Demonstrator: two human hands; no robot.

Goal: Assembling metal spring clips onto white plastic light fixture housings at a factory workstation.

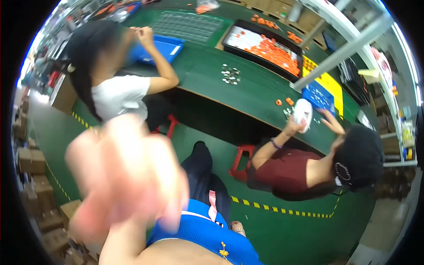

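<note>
The long green counter [260, 95] fills the far side, and two co-workers sit at it on two red stools [240, 161]. One black tray [265, 46] of orange caps lies on it, with one blue tray [161, 48] further left. Stacked brown cartons [33, 176] line the left wall. Close up, one hand [126, 176] of the wearer is raised before the camera, blurred, fingers spread wide and holding nothing; which hand it is I cannot tell. The seated person on the right holds one white round disc [303, 114]. A small cluster of silver pieces [230, 75] lies mid-counter, beside two loose orange caps [285, 101].
</note>
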